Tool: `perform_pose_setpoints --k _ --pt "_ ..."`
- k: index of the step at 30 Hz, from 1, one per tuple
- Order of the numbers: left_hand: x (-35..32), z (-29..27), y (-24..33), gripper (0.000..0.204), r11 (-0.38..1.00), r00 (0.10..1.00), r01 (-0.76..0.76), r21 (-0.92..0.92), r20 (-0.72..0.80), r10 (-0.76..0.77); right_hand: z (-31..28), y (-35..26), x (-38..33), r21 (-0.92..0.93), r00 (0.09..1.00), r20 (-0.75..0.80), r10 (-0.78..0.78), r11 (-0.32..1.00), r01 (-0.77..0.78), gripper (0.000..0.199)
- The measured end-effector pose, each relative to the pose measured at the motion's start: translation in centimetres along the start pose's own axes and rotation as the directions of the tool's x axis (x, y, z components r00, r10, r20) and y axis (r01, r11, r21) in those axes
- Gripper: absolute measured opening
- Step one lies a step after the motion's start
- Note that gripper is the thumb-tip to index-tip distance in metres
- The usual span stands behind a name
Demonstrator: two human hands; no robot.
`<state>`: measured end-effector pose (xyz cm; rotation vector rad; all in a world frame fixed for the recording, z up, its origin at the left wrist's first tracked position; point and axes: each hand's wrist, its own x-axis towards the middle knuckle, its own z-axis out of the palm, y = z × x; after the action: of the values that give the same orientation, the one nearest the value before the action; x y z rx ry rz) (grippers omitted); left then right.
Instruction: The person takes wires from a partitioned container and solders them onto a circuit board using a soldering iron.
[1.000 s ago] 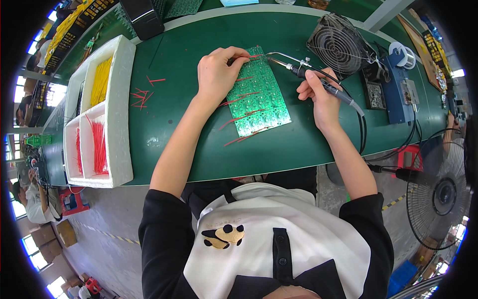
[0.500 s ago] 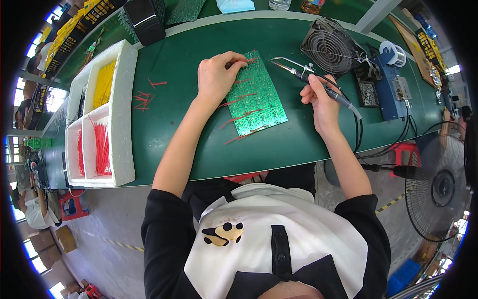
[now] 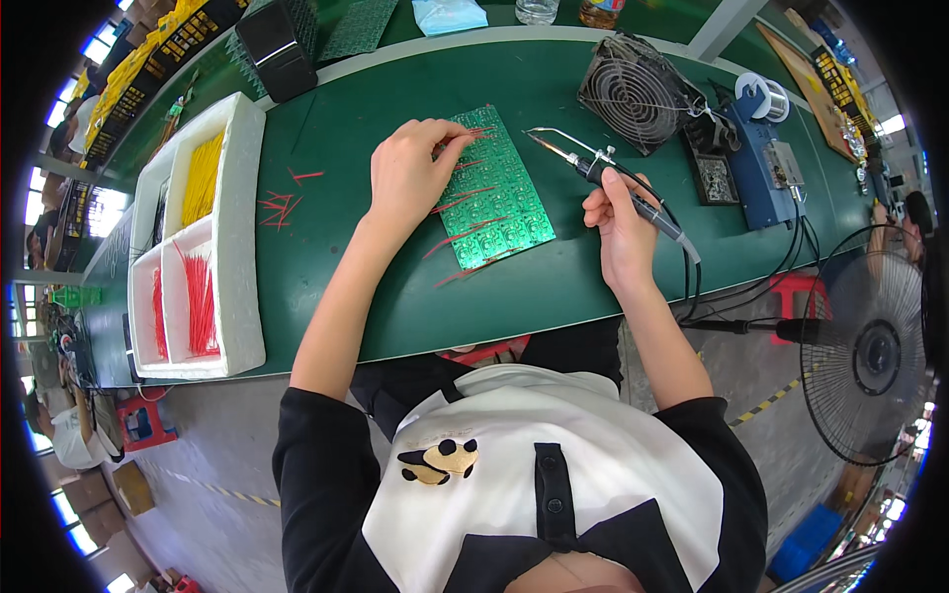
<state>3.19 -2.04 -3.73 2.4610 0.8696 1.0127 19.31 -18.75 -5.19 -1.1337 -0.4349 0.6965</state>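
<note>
In the head view, the left hand (image 3: 410, 173) rests on the upper left part of a green circuit board (image 3: 494, 193) lying flat on the green bench (image 3: 395, 287), its fingers (image 3: 450, 143) curled and pinching at a red wire on the board. The right hand (image 3: 618, 222) is closed around the handle of a soldering iron (image 3: 593, 168), whose tip hangs just right of the board's top edge. A small fan (image 3: 633, 91) stands behind it. A white tray (image 3: 232, 227) of yellow and red wires sits to the left, with loose red wires (image 3: 282, 203) between tray and board.
</note>
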Motion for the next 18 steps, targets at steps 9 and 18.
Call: perform_pose_setpoints --k 9,18 --pt "-1.2 1.7 -0.3 0.005 0.984 0.983 -0.17 -0.043 -0.083 0.166 0.1 0.2 -0.7 -0.064 0.998 0.061 -0.007 0.998 0.011 0.021" --pt "-1.2 1.6 -0.2 0.005 0.976 0.973 -0.22 0.0 -0.07 0.219 0.1 0.3 -0.9 -0.122 0.997 0.071 -0.014 0.992 0.023 0.02"
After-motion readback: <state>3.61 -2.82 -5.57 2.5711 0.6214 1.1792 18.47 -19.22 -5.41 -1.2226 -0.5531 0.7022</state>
